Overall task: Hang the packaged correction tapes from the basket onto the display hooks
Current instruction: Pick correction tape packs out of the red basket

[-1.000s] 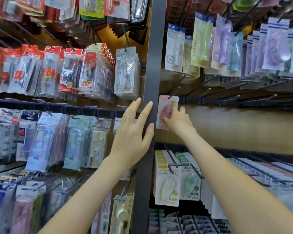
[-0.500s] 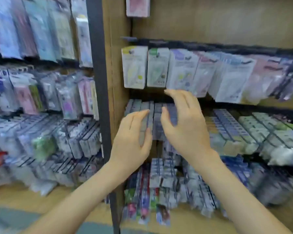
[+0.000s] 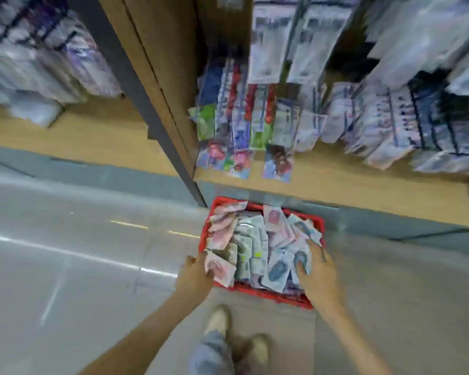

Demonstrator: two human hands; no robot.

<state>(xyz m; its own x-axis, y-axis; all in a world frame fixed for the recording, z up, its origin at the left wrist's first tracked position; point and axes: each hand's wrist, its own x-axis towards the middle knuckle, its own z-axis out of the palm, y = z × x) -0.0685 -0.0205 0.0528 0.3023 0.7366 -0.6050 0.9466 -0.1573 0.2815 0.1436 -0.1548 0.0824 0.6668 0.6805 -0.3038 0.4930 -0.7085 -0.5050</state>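
Task objects: packaged correction tapes (image 3: 255, 244), flat carded packs in pink, pale green-white and blue, heaped loosely at mixed angles.
Container: red plastic basket (image 3: 266, 293), filled past its rim; several packs stick up over the far edge.
Location: the basket stands on the floor, just in front of the shelf base (image 3: 336, 190) and beside the foot of the dark upright post (image 3: 152, 109).
Left hand (image 3: 197, 272): at the basket's near left corner, fingers against the edge of a pink pack (image 3: 220, 266); motion blur hides whether they pinch it.
Right hand (image 3: 316, 269): over the basket's right side, fingers spread and bent down onto the blue packs (image 3: 278, 269); a grip cannot be told.
Surface: smooth grey floor (image 3: 79, 280) with a white line (image 3: 65, 251) and short yellow marks (image 3: 129, 224).
Room: shop aisle with wood-toned shelving in two bays divided by the post.
Surroundings: rows of hanging goods (image 3: 390, 117) in the right bay and more (image 3: 38, 63) in the left bay, all blurred.
Foreground: two light shoes (image 3: 218, 320) and a denim trouser leg (image 3: 211, 353) just behind the basket.
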